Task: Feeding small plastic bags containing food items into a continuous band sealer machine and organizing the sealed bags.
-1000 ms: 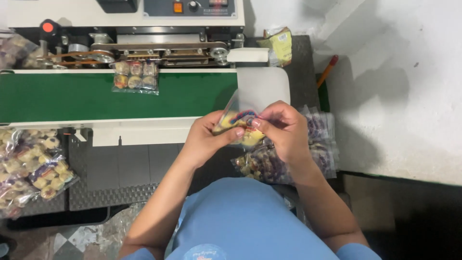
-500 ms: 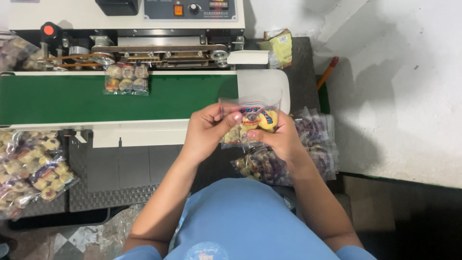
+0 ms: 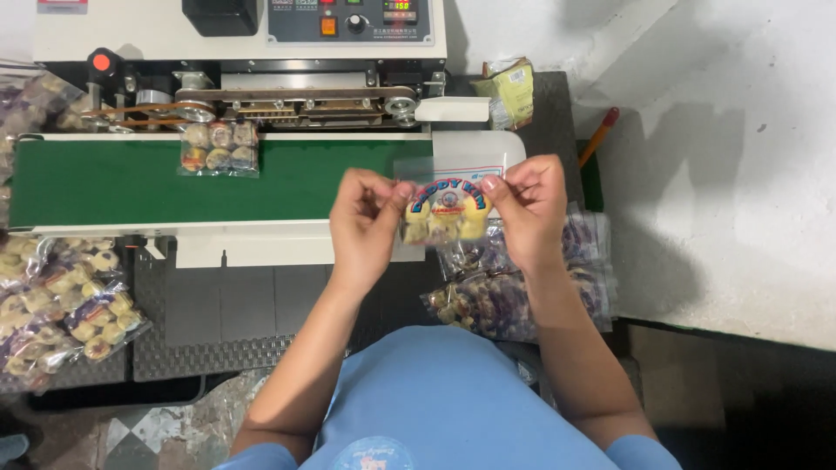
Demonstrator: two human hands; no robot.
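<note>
Head view: left hand [image 3: 366,213] and right hand [image 3: 529,202] pinch the upper corners of a clear snack bag [image 3: 444,209], fingers closed on it, mid-frame at the right end of the green conveyor belt [image 3: 131,178]; another filled bag [image 3: 218,148] rides the belt upper left

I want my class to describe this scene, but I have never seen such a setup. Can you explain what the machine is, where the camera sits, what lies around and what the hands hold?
The picture comes from a camera worn on the person's head, looking down at their own two hands. The left hand and right hand each pinch a top corner of a small clear bag of round snacks, holding it up between them. Behind it stands a tabletop machine with knobs and a display, and in front of that a green conveyor belt. Another filled bag lies on the belt under the machine's rollers. A heap of filled bags lies at the left, and a second pile of bags lies under the right hand.
</note>
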